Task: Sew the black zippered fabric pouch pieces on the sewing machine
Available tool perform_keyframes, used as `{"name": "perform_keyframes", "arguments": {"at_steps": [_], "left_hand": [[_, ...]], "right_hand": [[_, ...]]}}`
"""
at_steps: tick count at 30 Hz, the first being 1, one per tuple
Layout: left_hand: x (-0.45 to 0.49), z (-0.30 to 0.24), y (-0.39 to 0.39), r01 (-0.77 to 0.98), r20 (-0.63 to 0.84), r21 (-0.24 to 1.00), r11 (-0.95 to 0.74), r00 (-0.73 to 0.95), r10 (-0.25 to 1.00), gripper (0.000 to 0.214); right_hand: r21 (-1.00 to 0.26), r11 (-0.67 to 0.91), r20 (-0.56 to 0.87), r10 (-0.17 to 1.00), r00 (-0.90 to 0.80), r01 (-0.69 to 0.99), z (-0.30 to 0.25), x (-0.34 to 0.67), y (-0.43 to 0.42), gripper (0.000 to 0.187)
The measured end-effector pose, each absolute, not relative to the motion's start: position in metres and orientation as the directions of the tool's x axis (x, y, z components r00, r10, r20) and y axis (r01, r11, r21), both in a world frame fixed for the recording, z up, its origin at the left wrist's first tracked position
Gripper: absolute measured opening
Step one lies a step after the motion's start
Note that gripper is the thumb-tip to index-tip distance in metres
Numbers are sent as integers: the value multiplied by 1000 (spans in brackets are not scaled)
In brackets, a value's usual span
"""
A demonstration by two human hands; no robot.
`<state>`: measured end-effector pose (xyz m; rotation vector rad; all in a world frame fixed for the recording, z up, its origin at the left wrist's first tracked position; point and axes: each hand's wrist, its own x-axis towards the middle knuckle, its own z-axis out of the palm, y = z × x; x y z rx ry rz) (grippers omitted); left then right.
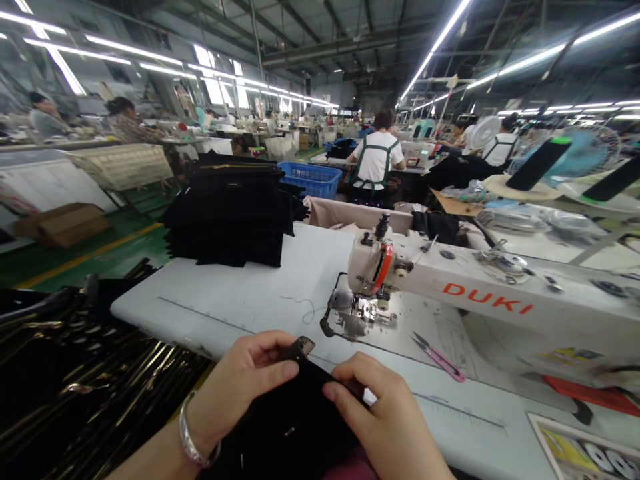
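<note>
A piece of black fabric [295, 413] is stretched between my two hands at the front edge of the sewing table. My left hand [255, 370] pinches it near a small folded loop or tab [303, 347] at its upper corner. My right hand [373, 400] grips the upper edge farther right, thumb in front and fingers behind. Beyond the hands stands a white sewing machine [430, 280], its presser foot [370, 308] over the metal plate. Pink-handled thread snips [440, 359] lie on the table to the right, and a loose thread [310, 311] lies left of the plate.
A tall stack of black fabric pieces [230, 213] sits at the table's far left. Below left are many black pieces with gold zippers [125, 380]. Behind the machine are a blue basket [313, 179], thread cones [540, 163] and a seated co-worker [379, 157].
</note>
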<state>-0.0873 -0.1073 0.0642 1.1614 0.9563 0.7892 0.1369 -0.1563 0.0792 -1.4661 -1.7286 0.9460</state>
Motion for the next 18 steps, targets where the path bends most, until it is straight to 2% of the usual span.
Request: {"name": "perform_keyframes", "arguments": {"at_steps": [8, 12, 15, 18], "left_hand": [[-77, 74, -108, 49, -199, 980, 193, 334, 921, 21], [-79, 84, -101, 104, -272, 962, 251, 355, 895, 26], [-83, 86, -82, 235, -280, 954, 187, 468, 838, 32], [-78, 72, -44, 490, -215, 863, -125, 579, 787, 29]], "right_hand": [[-890, 37, -26, 991, -132, 455, 81, 135, -153, 8], [-912, 17, -31, 994, -109, 410, 79, 134, -153, 5], [-911, 196, 114, 965, -236, 363, 71, 136, -156, 24], [-857, 398, 224, 859, -460, 327, 52, 138, -152, 44]]}}
